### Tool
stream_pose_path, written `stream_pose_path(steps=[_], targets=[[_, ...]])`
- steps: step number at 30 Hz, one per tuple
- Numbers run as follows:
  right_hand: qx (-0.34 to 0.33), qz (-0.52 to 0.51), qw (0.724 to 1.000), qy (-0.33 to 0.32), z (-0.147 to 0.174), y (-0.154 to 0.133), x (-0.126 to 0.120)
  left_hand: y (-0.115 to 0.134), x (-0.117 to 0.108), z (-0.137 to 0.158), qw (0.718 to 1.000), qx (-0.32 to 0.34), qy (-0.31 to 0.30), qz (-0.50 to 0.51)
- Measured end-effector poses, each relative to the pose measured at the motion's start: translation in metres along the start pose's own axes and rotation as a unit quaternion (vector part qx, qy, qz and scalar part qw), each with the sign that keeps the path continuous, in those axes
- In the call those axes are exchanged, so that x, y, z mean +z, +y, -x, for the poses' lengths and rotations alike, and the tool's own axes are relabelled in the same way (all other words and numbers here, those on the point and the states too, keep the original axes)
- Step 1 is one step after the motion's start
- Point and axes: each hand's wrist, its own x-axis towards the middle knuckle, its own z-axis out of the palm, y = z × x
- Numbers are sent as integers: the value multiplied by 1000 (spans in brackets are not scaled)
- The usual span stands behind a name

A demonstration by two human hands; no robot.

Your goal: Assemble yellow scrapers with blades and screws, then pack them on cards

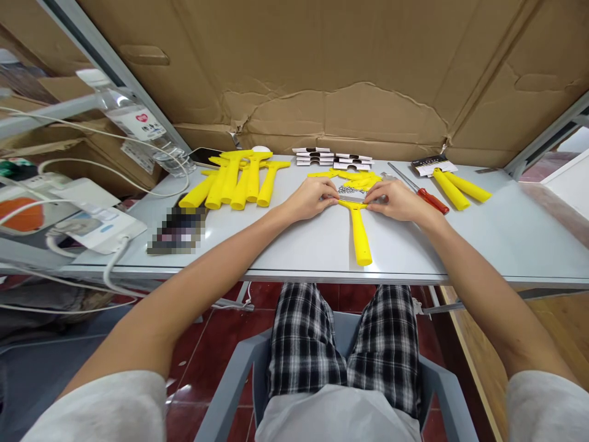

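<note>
A yellow scraper [359,236] lies with its handle toward me near the front edge of the table. A thin metal blade [352,197] sits along its wide head. My left hand [315,197] pinches the left end of the head and blade. At the right end, my right hand [394,199] has its fingers closed on the same scraper. The fingertips partly hide both ends. Just beyond lie a small heap of screws [350,189] and several flat yellow pieces [363,180].
Several yellow scraper handles [252,178] are piled at left, near a phone [205,156]. Blade packets [313,157] are stacked at the back. On the right are a red-handled screwdriver [432,201] and two yellow handles [451,189]. A bottle [138,123] and cables stand far left.
</note>
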Motion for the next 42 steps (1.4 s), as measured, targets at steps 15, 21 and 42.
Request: stream_pose_path(steps=[15,21,42], targets=[[18,34,999,22,-2,-5,1,5,-2,1,1000,-12,11,-15],[11,31,999,28,-3,-2,3,2,0,2,999,-27,28,-23],[10,50,998,28,-2,-4,0,1,0,3,999,-25,4,-31]])
